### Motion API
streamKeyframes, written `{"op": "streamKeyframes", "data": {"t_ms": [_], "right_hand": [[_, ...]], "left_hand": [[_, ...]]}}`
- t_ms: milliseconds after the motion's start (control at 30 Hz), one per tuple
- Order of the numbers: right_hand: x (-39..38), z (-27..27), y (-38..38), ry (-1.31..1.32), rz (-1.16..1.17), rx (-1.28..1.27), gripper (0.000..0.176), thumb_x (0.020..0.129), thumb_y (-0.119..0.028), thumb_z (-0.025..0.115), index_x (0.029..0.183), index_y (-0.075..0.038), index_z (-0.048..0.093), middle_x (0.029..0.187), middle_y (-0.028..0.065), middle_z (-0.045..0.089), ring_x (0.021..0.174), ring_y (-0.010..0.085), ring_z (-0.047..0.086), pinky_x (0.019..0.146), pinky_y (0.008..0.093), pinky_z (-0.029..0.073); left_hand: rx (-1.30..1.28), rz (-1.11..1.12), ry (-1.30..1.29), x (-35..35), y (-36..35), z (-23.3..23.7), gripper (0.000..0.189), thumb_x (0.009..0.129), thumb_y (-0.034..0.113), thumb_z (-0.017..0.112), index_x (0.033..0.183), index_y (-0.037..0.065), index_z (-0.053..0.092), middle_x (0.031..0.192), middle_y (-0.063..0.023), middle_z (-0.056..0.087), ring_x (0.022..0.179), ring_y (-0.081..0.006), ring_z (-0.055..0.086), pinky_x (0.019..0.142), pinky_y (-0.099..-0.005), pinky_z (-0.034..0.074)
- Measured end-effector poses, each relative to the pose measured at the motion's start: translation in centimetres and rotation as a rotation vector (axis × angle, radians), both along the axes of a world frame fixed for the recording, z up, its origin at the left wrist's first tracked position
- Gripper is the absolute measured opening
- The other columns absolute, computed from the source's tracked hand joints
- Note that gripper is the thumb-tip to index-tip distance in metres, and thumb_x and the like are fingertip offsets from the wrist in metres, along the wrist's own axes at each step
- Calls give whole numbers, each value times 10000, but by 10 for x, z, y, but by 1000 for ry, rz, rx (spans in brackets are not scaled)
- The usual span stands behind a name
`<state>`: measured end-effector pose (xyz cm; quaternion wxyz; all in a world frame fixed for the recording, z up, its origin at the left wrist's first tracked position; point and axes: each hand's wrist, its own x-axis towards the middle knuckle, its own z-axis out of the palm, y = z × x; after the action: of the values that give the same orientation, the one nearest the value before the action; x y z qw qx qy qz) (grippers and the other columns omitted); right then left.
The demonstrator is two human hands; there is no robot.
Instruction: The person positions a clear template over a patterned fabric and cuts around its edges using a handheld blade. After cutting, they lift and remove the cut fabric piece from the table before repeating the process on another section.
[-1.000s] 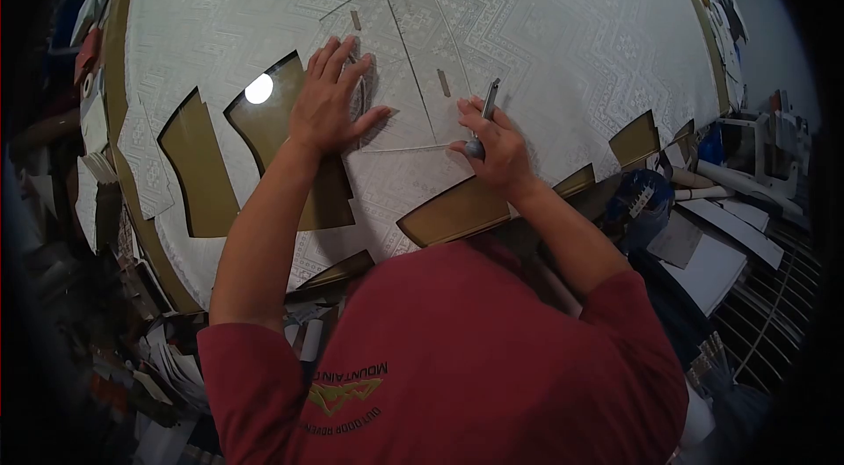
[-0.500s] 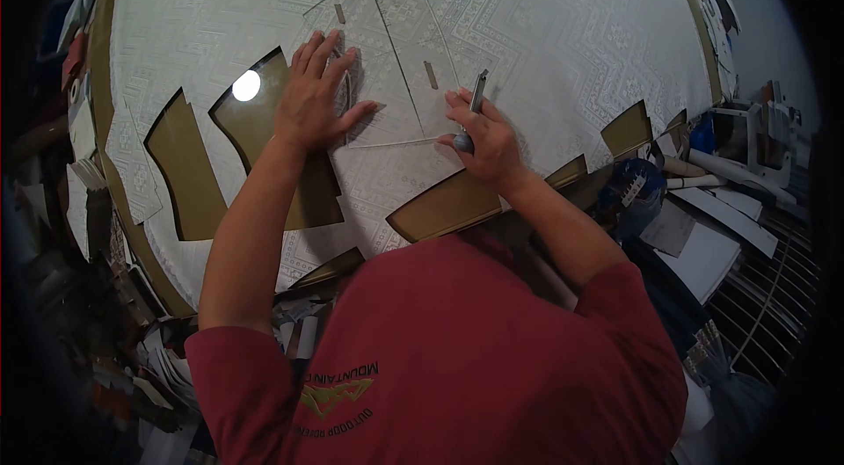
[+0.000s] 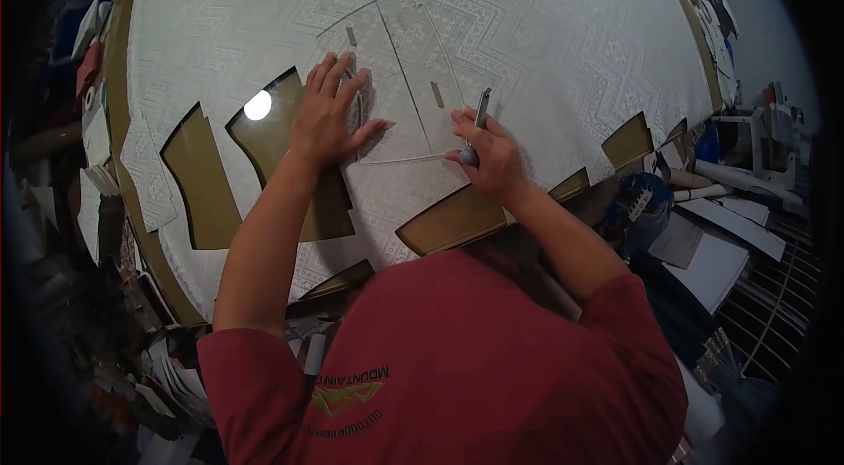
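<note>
Hardly shifted: left hand (image 3: 327, 118) fingers spread on template (image 3: 406, 69), right hand (image 3: 492, 157) fingers gripping knife (image 3: 480, 110).

I see a brown worktable (image 3: 200, 192) catching a round lamp glare (image 3: 258, 105). Scrap piles (image 3: 167, 368) crowd its dim left side; a white wire rack (image 3: 778, 307) and stacked boards (image 3: 716, 267) stand right.

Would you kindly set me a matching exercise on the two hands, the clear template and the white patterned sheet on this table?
Things:
1. left hand
2. right hand
3. clear wedge-shaped plastic template
4. white patterned sheet

States:
a. cut with shaped holes showing the brown table
b. gripping a slim grey metal tool
c. pressed flat, fingers spread
d. lying on the sheet, under a hand

Pairs: 1-c; 2-b; 3-d; 4-a.
</note>
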<state>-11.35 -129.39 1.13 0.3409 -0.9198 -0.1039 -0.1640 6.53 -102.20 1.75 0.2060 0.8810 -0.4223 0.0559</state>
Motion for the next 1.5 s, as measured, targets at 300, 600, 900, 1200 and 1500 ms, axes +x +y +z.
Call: {"op": "streamKeyframes", "data": {"t_ms": [300,600,900,1200,1500], "right_hand": [[1,-2,-1,-21,-6,-8,492,822,-181,883,1215,-34,625,1322,166,716,1298,413,630,1053,467,544],[2,3,1,-26,-8,-14,552,819,-171,883,1288,-26,629,1199,158,746,1271,407,644,1044,470,544],[-3,6,8,-71,-61,41,412,829,-114,853,1185,-65,652,1153,162,744,1128,394,673,930,466,558],[-49,55,-35,164,-66,244,260,919,7,743,1167,-59,704,871,77,674,791,211,654,732,336,525],[-16,69,-64,557,89,359,138,956,-33,743,1090,-14,714,918,96,755,846,173,719,797,323,563]], "left_hand": [[37,6,-35,2,-10,8,707,862,482,803,1388,40,636,1565,-250,484,1474,-482,412,1224,-575,323],[401,-114,223,3,-69,61,871,782,550,866,1408,15,583,1373,-260,563,1405,-456,469,1134,-483,493],[574,-20,146,-1,-95,69,1245,540,677,963,1537,142,443,1644,-294,329,1524,-530,320,1157,-530,486],[644,48,271,3,-104,66,1412,490,622,1005,1631,144,324,1710,-292,225,1562,-534,242,1211,-555,418],[725,62,261,2,-109,70,1452,518,610,1007,1672,148,257,1729,-268,191,1576,-516,226,1215,-545,416]]}}
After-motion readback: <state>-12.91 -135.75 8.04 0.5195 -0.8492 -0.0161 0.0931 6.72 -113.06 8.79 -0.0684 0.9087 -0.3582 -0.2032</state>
